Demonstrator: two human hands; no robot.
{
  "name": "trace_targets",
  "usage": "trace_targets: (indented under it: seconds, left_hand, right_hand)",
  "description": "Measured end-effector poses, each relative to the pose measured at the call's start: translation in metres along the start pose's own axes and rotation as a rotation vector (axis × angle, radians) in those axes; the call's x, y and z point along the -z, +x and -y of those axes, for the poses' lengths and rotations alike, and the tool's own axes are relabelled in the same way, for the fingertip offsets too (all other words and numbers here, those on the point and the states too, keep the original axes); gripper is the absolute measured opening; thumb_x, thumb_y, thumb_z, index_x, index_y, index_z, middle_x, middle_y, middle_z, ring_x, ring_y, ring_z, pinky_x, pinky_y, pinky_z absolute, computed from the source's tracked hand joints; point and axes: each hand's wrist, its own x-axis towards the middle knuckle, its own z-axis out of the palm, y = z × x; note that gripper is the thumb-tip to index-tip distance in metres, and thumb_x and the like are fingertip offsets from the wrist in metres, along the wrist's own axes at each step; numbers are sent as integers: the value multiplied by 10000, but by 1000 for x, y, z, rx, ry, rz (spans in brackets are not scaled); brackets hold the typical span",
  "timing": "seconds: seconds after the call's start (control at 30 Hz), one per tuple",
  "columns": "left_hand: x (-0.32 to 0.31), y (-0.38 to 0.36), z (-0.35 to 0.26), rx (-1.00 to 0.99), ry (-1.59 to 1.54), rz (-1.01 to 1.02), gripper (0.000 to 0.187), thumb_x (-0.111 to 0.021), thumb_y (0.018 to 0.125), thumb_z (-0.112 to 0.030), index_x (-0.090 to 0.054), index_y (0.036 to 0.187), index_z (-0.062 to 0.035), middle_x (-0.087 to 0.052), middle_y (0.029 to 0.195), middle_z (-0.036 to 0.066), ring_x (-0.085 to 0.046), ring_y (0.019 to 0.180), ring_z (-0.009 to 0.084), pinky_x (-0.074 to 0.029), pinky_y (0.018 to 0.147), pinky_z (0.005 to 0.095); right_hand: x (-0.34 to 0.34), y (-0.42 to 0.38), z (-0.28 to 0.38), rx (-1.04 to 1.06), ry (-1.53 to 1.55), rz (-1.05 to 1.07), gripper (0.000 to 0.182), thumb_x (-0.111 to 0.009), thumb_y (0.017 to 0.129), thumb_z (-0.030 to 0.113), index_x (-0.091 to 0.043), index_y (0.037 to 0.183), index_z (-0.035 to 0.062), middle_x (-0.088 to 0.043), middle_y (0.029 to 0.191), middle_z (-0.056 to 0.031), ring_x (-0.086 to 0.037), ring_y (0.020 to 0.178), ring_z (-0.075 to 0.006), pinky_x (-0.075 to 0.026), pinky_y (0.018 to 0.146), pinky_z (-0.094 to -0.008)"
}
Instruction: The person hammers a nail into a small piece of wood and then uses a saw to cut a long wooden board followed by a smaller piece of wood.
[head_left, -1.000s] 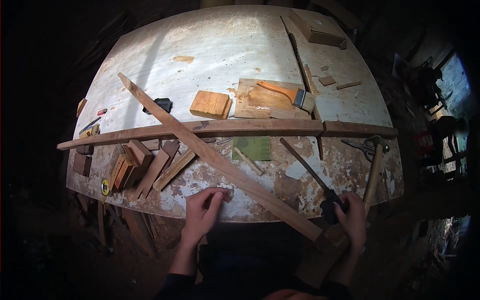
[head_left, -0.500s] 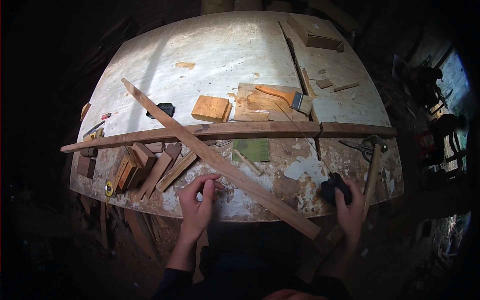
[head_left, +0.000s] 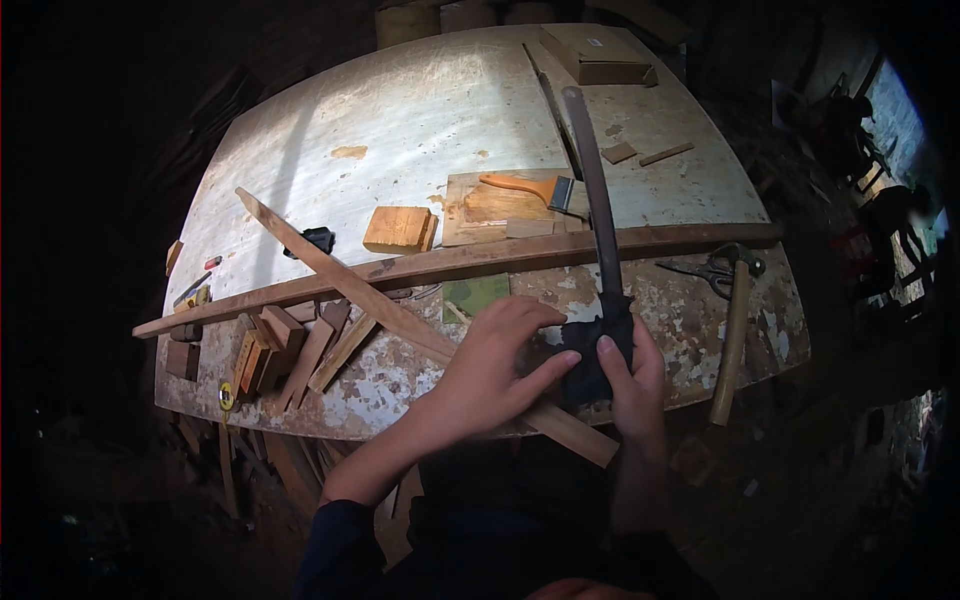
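My right hand (head_left: pixel 632 375) is closed around the black wrapped handle (head_left: pixel 588 372) of a long, narrow dark blade (head_left: pixel 598 190). The blade stands out away from me across the bench, its rounded tip toward the far side. My left hand (head_left: pixel 510 350) reaches in from the left with thumb and fingers apart, the tips right at the loose-looking black wrap. Beneath my left hand and forearm runs a long wooden strip (head_left: pixel 380 310), lying diagonally and jutting past the bench's near edge. A green sheet (head_left: pixel 485 290) is partly hidden behind my left hand.
A long wooden beam (head_left: pixel 450 262) crosses the bench. Beyond it lie a paintbrush (head_left: pixel 530 187) on a board, a wood block (head_left: pixel 398 229) and a cardboard box (head_left: pixel 600 60). Scissors (head_left: pixel 715 270) and a wooden-handled tool (head_left: pixel 735 340) are at right; wood offcuts (head_left: pixel 283 340) at left.
My right hand has moved left, turning the blade so its broad side shows. My left hand has come across to the right, up to the wrapped handle.
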Motion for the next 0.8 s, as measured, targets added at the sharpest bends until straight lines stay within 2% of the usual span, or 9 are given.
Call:
trace_targets:
  seconds: [0.13,0.23,0.33,0.43,0.53,0.63,0.73,0.8]
  left_hand:
    - [-11,18,-5,80,-269,136,180,-751,979,-123,-744,1085,22,-734,1206,167,-703,1186,361,-533,1046,441]
    - [-19,27,-5,29,-202,122,120,-740,973,-80,-757,1020,30,-741,1186,162,-721,1167,338,-555,1008,414]
    - [-22,31,-3,2,-114,136,116,-742,958,-67,-756,1025,27,-736,1196,155,-718,1184,334,-551,1014,410]
    - [-20,38,2,-66,-70,123,139,-761,919,-54,-751,1009,52,-717,1143,177,-722,1088,380,-573,937,443]
    - [-21,40,-1,13,-84,186,112,-761,939,-63,-744,994,32,-716,1175,152,-711,1188,339,-542,1027,423]
    - [-23,42,9,-13,-68,149,117,-780,933,-78,-752,960,33,-708,1151,151,-709,1166,330,-541,1013,417]
    - [-27,46,14,12,-76,168,145,-798,930,-104,-755,916,34,-698,1133,148,-706,1124,320,-540,992,412]
    - [-29,49,16,-23,-58,145,181,-819,916,-131,-758,884,36,-683,1086,153,-707,1041,331,-553,927,420]
  right_hand:
    - [10,2,-4,-1,66,23,259,-599,1098,82,-573,1335,-20,-693,1142,-49,-650,1030,-69,-546,887,-253]
    - [16,1,-7,-7,139,-19,282,-617,1093,95,-572,1347,-19,-697,1138,-46,-657,1032,-73,-549,894,-249]
    - [23,0,-12,5,181,-54,310,-629,1092,114,-570,1365,-21,-705,1151,-55,-665,1036,-79,-552,901,-250]
    - [27,-3,-12,-4,211,-67,331,-632,1097,139,-564,1376,-25,-713,1172,-68,-673,1038,-87,-556,910,-257]
    - [34,-2,-21,-22,239,-25,353,-610,1111,157,-550,1401,-34,-710,1214,-83,-677,1065,-97,-557,930,-270]
    - [39,-2,-27,-47,363,26,369,-578,1125,163,-534,1430,-40,-695,1270,-102,-676,1119,-118,-550,972,-290]
    - [39,-1,-23,-101,466,35,385,-555,1130,157,-520,1456,-44,-677,1327,-122,-669,1174,-138,-539,1016,-305]
    - [40,-1,-20,-150,496,40,393,-549,1130,154,-516,1466,-45,-668,1352,-131,-663,1199,-147,-532,1038,-313]
